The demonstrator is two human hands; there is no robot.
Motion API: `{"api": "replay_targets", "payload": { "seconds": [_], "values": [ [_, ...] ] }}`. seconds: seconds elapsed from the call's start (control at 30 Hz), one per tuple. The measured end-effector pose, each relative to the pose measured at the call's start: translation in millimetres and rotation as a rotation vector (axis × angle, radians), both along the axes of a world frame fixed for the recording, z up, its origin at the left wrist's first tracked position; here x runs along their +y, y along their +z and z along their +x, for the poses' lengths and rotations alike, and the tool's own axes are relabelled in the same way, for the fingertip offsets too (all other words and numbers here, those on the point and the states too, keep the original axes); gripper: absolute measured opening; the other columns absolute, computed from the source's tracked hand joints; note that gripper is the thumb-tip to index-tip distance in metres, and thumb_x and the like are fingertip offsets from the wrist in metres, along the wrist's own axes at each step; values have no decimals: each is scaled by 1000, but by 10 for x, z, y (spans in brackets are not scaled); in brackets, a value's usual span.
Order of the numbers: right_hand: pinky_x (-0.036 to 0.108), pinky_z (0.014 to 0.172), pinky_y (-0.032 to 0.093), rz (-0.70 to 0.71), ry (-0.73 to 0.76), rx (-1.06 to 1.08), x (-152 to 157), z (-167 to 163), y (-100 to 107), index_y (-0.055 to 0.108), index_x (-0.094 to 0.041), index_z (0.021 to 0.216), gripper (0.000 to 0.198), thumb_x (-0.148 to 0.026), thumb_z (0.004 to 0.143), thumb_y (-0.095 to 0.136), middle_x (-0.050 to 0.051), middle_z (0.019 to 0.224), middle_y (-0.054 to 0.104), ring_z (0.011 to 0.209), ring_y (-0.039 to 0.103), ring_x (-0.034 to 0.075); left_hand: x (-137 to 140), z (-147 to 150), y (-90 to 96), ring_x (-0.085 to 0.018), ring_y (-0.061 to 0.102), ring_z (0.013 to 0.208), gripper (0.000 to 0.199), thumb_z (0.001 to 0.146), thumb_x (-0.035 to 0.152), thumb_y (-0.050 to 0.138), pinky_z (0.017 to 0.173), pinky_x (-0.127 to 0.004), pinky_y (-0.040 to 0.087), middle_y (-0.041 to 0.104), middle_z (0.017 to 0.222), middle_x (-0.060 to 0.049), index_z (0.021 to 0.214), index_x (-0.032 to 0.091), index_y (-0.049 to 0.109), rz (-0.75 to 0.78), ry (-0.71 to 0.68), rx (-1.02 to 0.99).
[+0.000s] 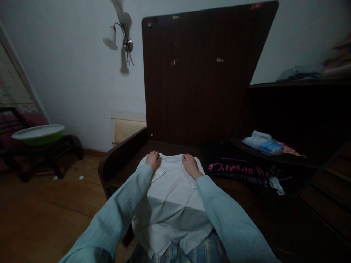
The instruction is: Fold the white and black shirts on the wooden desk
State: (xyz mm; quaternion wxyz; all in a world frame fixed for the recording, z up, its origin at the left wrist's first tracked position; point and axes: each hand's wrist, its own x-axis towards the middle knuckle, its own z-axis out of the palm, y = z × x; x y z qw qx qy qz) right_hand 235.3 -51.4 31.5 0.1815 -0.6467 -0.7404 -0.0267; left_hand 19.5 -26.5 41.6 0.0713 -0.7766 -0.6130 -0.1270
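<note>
- Our white garment point(175, 201) lies partly on the dark wooden surface point(130, 171), blue plaid cloth point(203, 252) at its six o'clock.
- At eleven and one, our left hand point(153, 160) and right hand point(191, 166) touch it, fingers curled; whether they pinch, we cannot tell.
- At two, we see black cloth point(236, 164).

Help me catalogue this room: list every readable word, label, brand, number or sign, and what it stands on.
Dark bundle: pink script, perhaps starting "D"; the rest is too blurred.
Blue-and-white packet: any print is too blurred.
Dark wooden panel: red mark at top, too small to read.
</note>
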Motion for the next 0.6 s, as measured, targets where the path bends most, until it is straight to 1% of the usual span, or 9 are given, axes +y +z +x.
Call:
{"api": "replay_targets", "payload": {
  "seconds": [0.07,0.13,0.23,0.43,0.5,0.6],
  "values": [
    [26,89,32,88,63,16,-5,-20,-111,54,-13,105,33,-22,86,29,10,108,57,102,47,18,14,2,-90,-21,51,94,26,84,23,36,80,-29,39,57,98,-10,95,14,57,39,-37,-13],
    [28,91,31,122,113,22,2,-6,-178,53,-12,108,33,-24,86,32,10,110,57,103,46,20,35,-12,-150,-21,50,94,26,84,25,36,82,-30,39,57,97,-9,94,15,58,50,-80,-14],
    [30,94,28,78,135,2,20,18,-199,49,-12,116,37,-29,86,34,10,116,54,108,43,21,65,-26,-194,-22,49,97,26,84,25,36,85,-32,37,58,99,-9,97,17,57,59,-139,-16],
    [31,97,24,6,150,-32,41,12,-197,43,-11,123,45,-35,87,31,11,125,48,115,37,20,115,-22,-249,-20,46,104,29,86,28,32,91,-32,34,57,106,-7,104,19,53,47,-189,-40],
    [31,97,22,-11,167,-40,48,13,-203,42,-12,124,45,-36,88,29,10,126,47,117,36,20,134,-26,-263,-19,46,105,28,86,27,32,92,-31,34,57,107,-5,104,20,53,42,-243,-58],
    [32,99,19,-41,183,-45,51,16,-202,41,-14,125,44,-35,89,27,9,127,47,119,34,19,151,-33,-268,-17,47,103,29,85,21,33,91,-29,35,59,104,-5,104,19,55,31,-331,-57]
  ]
}}
